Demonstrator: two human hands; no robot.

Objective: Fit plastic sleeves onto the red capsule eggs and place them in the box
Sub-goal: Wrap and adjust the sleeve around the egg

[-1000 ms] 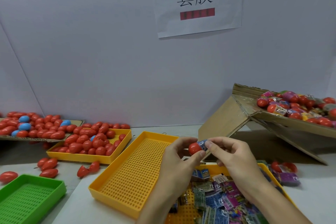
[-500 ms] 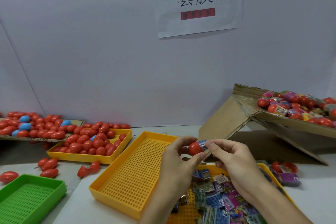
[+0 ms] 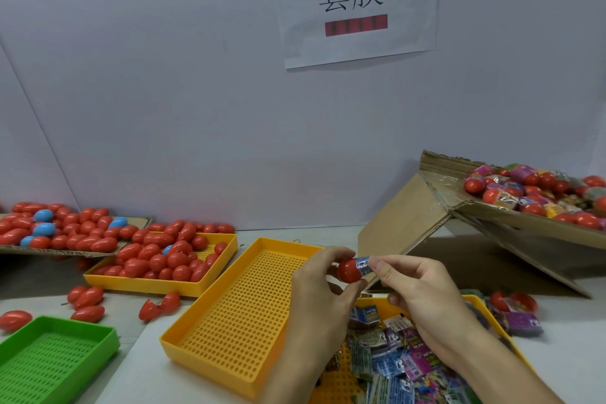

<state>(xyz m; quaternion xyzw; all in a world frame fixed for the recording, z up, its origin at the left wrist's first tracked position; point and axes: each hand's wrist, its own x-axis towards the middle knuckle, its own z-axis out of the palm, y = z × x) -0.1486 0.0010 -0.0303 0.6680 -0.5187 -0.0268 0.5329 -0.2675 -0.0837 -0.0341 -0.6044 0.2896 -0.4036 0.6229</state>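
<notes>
My left hand (image 3: 323, 289) holds a red capsule egg (image 3: 348, 270) between thumb and fingers above the table's middle. My right hand (image 3: 421, 292) pinches a blue printed plastic sleeve (image 3: 364, 265) that sits partway over the egg's right end. Below my hands a yellow tray (image 3: 477, 303) holds a heap of flat printed sleeves (image 3: 396, 357). The cardboard box (image 3: 511, 223) at the right, tilted toward me, contains several sleeved eggs (image 3: 531, 190).
An empty yellow perforated tray (image 3: 236, 315) lies left of my hands. Another yellow tray (image 3: 157, 284) and a cardboard sheet (image 3: 65, 251) at the left carry red and a few blue eggs. A green tray (image 3: 49, 361) sits front left. Loose eggs (image 3: 87, 298) lie on the table.
The sleeve has slid slightly further over the egg's right end; both hands stayed in nearly the same place.
</notes>
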